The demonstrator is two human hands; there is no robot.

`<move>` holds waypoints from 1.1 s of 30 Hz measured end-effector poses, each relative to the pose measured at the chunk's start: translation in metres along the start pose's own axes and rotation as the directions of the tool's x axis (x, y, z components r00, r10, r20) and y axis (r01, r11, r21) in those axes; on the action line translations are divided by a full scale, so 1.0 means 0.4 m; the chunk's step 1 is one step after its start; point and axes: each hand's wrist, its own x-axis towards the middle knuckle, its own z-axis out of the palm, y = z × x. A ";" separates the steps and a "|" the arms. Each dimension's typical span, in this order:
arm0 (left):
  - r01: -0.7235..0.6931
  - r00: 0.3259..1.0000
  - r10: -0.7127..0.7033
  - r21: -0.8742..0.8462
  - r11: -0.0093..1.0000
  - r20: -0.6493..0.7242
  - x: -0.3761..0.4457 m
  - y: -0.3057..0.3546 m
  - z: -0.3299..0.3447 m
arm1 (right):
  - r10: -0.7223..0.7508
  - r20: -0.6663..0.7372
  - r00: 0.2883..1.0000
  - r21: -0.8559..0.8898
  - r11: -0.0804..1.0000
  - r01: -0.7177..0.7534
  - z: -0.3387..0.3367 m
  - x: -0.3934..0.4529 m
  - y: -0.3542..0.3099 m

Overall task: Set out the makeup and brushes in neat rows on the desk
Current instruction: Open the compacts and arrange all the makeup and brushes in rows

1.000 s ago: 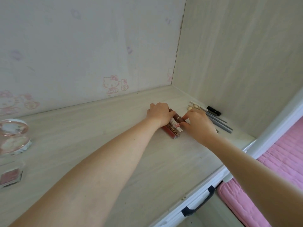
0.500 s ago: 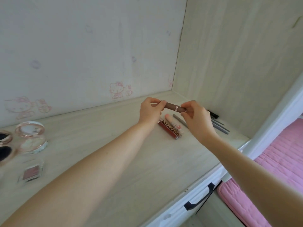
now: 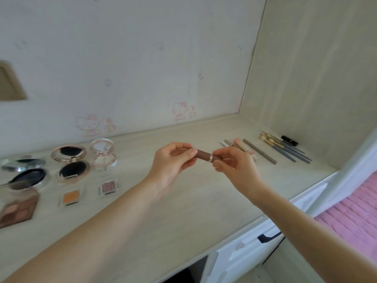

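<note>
The brown lipstick tube (image 3: 206, 156) has come up off the desk (image 3: 183, 211), now held mid-air, left hand (image 3: 173, 160) and right hand (image 3: 234, 166) pinching its ends. Light, stiff, probably slick; grip the barrel.

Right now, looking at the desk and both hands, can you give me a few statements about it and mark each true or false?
1. Both hands hold the brown tube above the desk. True: the left hand and the right hand each pinch one end.
2. The tube lies flat on the desk. False: it is held up in the air.
3. The compacts sit to the left of the hands. True.
4. The brushes lie near the right wall. True.
5. The orange pan sits among the brushes. False: it is at the left, near the compacts.
</note>
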 end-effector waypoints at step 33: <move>-0.071 0.962 0.196 0.515 0.854 -0.192 -0.378 0.116 -0.531 | 0.021 0.501 0.865 0.206 0.968 -0.142 0.533 -0.196 -0.214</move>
